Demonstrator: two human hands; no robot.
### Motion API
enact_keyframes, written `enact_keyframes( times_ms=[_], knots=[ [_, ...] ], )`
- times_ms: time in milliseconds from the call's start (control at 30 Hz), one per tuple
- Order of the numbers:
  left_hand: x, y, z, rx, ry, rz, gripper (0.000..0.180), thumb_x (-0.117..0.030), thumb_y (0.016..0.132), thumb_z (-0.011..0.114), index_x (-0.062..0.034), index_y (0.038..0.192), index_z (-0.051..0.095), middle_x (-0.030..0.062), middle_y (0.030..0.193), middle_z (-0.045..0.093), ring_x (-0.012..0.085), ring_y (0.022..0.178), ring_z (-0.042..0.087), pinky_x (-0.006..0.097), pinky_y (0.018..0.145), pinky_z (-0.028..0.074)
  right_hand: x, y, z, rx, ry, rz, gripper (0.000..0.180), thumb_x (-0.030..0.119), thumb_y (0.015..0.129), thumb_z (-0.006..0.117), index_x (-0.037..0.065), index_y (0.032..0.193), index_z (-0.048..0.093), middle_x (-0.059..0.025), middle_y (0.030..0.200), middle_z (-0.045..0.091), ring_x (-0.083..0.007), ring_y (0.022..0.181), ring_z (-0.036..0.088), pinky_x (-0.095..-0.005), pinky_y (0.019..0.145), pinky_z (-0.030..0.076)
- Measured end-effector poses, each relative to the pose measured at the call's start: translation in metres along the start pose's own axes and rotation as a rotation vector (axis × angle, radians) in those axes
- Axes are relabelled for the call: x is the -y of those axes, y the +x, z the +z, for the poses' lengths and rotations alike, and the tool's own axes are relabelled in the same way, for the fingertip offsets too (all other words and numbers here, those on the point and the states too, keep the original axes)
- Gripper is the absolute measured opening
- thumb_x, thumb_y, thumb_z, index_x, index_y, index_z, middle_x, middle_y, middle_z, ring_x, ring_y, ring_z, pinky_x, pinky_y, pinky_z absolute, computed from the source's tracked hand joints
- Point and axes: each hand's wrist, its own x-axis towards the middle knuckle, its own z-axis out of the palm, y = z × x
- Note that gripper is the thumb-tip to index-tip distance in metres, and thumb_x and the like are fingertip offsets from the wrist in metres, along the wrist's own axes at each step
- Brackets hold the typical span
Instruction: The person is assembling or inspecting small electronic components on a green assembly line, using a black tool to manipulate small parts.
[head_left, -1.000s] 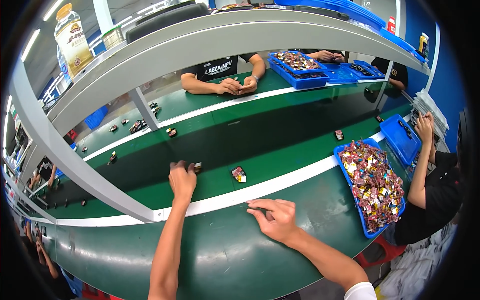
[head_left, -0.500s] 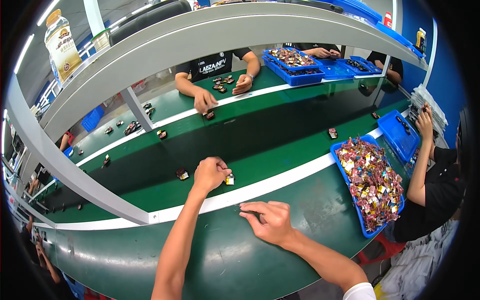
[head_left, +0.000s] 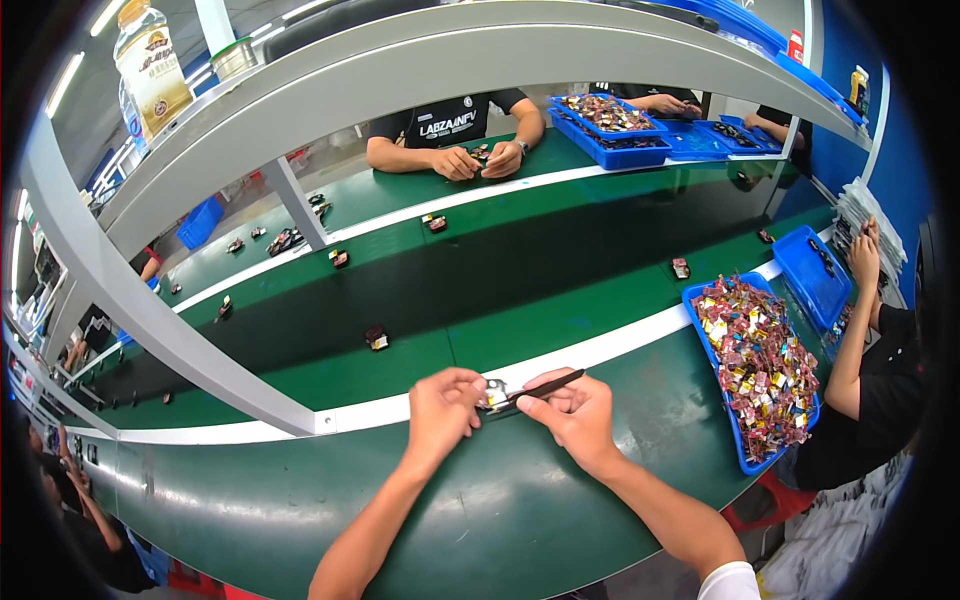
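Close in front of me, my left hand pinches a small electronic part with white, yellow and black surfaces. My right hand is closed around a slim black tool, which looks like a pair of tweezers. The tool's lower end meets the part, and its blunt end sticks out up and to the right. Both hands are just over the green bench, beside the white rail. Fingers hide some of the part and most of the tool's working tip.
Past the white rail, a green conveyor belt carries several small parts, one of them near my left hand. A blue tray heaped with small parts is on my right. Grey shelf framing crosses overhead and left. Co-workers sit opposite and at right.
My left hand has picked the small part off the belt and drawn it back toward me. The right hand has moved up to meet it, with the black tool now visible.
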Motion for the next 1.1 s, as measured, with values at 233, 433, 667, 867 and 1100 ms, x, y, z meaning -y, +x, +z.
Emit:
enact_keyframes(
  times_ms=[233,433,667,867,1100],
  knots=[
    [0.013,-0.021,0.016,0.02,-0.106,0.032,0.013,-0.007,0.096,0.065,0.005,0.098,0.063,0.0074,0.075,0.069,0.0094,0.05,0.059,0.024,0.04,0.041,-0.009,0.001,0.0,-0.006,-0.134,-0.059,0.016,-0.006,0.084,0.075,-0.004,0.099,0.067,-0.0044,0.081,0.071,0.0032,0.054,0.044,-0.0163,0.045,0.03],
    [0.011,-0.022,0.014,0.017,-0.13,0.048,0.011,-0.005,0.097,0.063,0.0049,0.101,0.061,0.008,0.079,0.069,0.0093,0.051,0.059,0.025,0.042,0.043,-0.012,0.001,0.001,-0.044,-0.23,-0.102,0.012,-0.002,0.083,0.078,-0.003,0.092,0.07,-0.0009,0.079,0.072,0.0042,0.052,0.037,-0.017,0.045,0.027],
    [0.012,-0.024,0.014,-0.032,-0.178,0.073,0.012,-0.004,0.096,0.064,0.0056,0.104,0.064,0.0083,0.079,0.07,0.0079,0.053,0.058,0.024,0.047,0.045,-0.006,0.001,0.004,-0.065,-0.383,-0.15,0.012,-0.002,0.082,0.078,-0.003,0.091,0.07,0.0001,0.076,0.071,0.0033,0.051,0.037,-0.018,0.044,0.027],
    [0.014,-0.024,0.014,-0.073,-0.156,0.088,0.013,-0.005,0.095,0.066,0.0056,0.103,0.066,0.0088,0.08,0.072,0.0069,0.054,0.058,0.023,0.046,0.046,-0.006,0.0,0.004,-0.061,-0.486,-0.183,0.014,-0.003,0.081,0.078,-0.003,0.092,0.069,-0.0008,0.079,0.071,0.0032,0.051,0.039,-0.0174,0.044,0.028],
    [0.015,-0.025,0.012,-0.09,-0.158,0.094,0.013,-0.005,0.095,0.067,0.0052,0.102,0.067,0.0084,0.08,0.072,0.0072,0.053,0.059,0.022,0.045,0.046,-0.011,0.001,0.008,-0.094,-0.425,-0.161,0.01,0.0,0.081,0.079,-0.002,0.089,0.071,0.0004,0.07,0.071,0.0019,0.048,0.035,-0.0203,0.043,0.026]
  ],
)
